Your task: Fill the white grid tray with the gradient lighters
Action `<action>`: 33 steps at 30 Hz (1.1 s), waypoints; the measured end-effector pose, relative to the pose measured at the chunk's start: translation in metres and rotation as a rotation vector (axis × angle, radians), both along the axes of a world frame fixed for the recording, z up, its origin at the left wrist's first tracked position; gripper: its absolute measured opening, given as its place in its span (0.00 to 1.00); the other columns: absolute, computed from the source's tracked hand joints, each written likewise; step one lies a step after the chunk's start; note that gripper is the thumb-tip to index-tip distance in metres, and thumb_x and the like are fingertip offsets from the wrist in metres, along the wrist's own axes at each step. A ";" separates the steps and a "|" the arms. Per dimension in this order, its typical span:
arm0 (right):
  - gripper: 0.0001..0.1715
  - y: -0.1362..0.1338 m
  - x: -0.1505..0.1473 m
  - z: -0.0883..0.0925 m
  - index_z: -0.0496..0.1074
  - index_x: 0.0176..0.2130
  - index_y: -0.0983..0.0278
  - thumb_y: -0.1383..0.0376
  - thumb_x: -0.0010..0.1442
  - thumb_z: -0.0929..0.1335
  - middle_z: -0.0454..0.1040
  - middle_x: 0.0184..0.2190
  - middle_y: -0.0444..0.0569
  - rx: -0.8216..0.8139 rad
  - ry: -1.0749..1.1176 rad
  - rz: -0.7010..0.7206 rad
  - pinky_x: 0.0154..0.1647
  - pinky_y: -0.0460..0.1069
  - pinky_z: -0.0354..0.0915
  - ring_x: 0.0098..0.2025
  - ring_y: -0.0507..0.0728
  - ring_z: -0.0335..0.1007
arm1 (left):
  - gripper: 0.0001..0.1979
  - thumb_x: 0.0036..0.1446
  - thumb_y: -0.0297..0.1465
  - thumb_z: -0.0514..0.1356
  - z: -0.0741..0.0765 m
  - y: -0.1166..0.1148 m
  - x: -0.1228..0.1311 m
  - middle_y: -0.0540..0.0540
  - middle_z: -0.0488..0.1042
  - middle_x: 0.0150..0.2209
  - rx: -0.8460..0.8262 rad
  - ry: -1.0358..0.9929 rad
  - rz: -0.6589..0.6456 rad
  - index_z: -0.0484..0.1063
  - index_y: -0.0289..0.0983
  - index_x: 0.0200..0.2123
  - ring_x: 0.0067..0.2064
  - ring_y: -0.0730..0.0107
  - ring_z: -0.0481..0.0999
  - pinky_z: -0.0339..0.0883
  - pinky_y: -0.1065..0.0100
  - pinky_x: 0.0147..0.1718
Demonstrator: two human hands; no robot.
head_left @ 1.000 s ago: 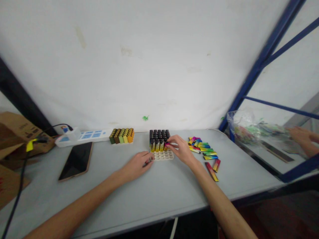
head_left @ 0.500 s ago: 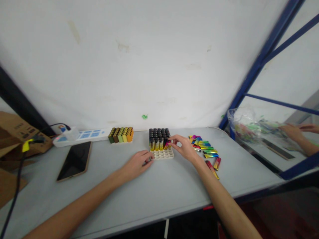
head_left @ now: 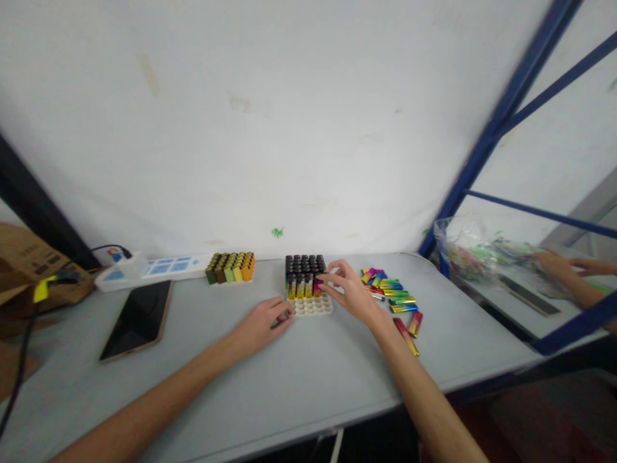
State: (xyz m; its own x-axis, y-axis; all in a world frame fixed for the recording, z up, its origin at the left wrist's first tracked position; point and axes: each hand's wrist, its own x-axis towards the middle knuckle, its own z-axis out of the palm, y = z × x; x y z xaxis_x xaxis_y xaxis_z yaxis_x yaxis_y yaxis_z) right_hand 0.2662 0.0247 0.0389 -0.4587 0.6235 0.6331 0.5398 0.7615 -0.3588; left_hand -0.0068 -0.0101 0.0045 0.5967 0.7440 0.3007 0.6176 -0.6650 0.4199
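A cream tray [head_left: 313, 308] with round holes stands on the grey table, its back rows filled with upright black-capped lighters [head_left: 303, 270]. My right hand [head_left: 348, 289] pinches a pink lighter [head_left: 318, 285] at the tray's right front row. My left hand [head_left: 263, 320] rests on the table with curled fingers against the tray's left front corner. A loose pile of coloured lighters [head_left: 393, 296] lies just right of my right hand.
A block of green, yellow and orange lighters [head_left: 230, 267] sits left of the tray. A phone [head_left: 137, 319] and a power strip [head_left: 149, 270] lie further left, with a cardboard box [head_left: 29, 270] at the edge. Another person's hand [head_left: 554, 263] works beyond the blue frame [head_left: 486, 141] on the right.
My right hand has lowered the pink lighter closer to the tray's front row. The camera has shifted slightly; my left hand stays by the tray.
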 end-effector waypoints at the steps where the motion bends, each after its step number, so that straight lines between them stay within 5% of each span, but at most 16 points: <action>1: 0.15 0.001 0.004 0.003 0.75 0.53 0.59 0.60 0.69 0.66 0.68 0.49 0.54 0.008 -0.001 -0.029 0.45 0.52 0.70 0.38 0.54 0.70 | 0.08 0.67 0.33 0.54 -0.001 0.001 0.000 0.47 0.70 0.35 -0.001 -0.005 -0.001 0.72 0.38 0.39 0.37 0.65 0.72 0.66 0.67 0.39; 8: 0.08 0.008 0.070 0.015 0.77 0.43 0.63 0.67 0.66 0.68 0.76 0.38 0.49 -0.162 -0.152 -0.257 0.39 0.48 0.67 0.33 0.53 0.72 | 0.09 0.68 0.34 0.52 -0.008 0.005 -0.002 0.48 0.70 0.34 0.001 -0.030 0.006 0.71 0.39 0.39 0.36 0.66 0.71 0.66 0.68 0.37; 15: 0.06 -0.004 0.113 -0.003 0.79 0.38 0.61 0.69 0.58 0.73 0.79 0.37 0.50 -0.240 -0.394 -0.334 0.43 0.51 0.67 0.40 0.59 0.74 | 0.10 0.67 0.34 0.52 -0.003 0.003 0.000 0.47 0.70 0.34 -0.011 -0.016 0.016 0.71 0.39 0.38 0.35 0.66 0.71 0.66 0.68 0.36; 22: 0.04 0.007 0.096 -0.022 0.76 0.38 0.64 0.70 0.61 0.70 0.77 0.40 0.53 -0.162 -0.384 -0.291 0.47 0.52 0.68 0.44 0.59 0.73 | 0.09 0.67 0.33 0.52 -0.004 0.001 0.000 0.47 0.70 0.34 0.014 -0.022 0.009 0.70 0.39 0.37 0.35 0.66 0.71 0.65 0.68 0.37; 28: 0.15 0.009 0.052 0.017 0.73 0.49 0.63 0.58 0.71 0.63 0.76 0.25 0.44 -0.269 -0.218 -0.210 0.34 0.47 0.64 0.26 0.54 0.71 | 0.08 0.66 0.32 0.52 -0.001 -0.001 0.000 0.47 0.70 0.34 0.021 -0.001 0.002 0.70 0.38 0.38 0.36 0.66 0.71 0.65 0.67 0.38; 33: 0.17 0.018 0.034 0.037 0.75 0.47 0.62 0.54 0.68 0.65 0.71 0.22 0.41 -0.189 -0.135 -0.163 0.30 0.46 0.59 0.25 0.52 0.65 | 0.09 0.66 0.32 0.52 0.000 -0.001 0.001 0.47 0.69 0.33 0.017 -0.004 0.005 0.70 0.38 0.37 0.36 0.66 0.70 0.65 0.68 0.37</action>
State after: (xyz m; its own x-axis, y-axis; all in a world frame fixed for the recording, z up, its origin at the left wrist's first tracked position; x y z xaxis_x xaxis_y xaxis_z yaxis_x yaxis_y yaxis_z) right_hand 0.3003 0.0426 0.0760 -0.4149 0.7971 0.4387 0.7026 0.5870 -0.4022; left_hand -0.0055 -0.0112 0.0050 0.5913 0.7419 0.3162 0.6195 -0.6689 0.4109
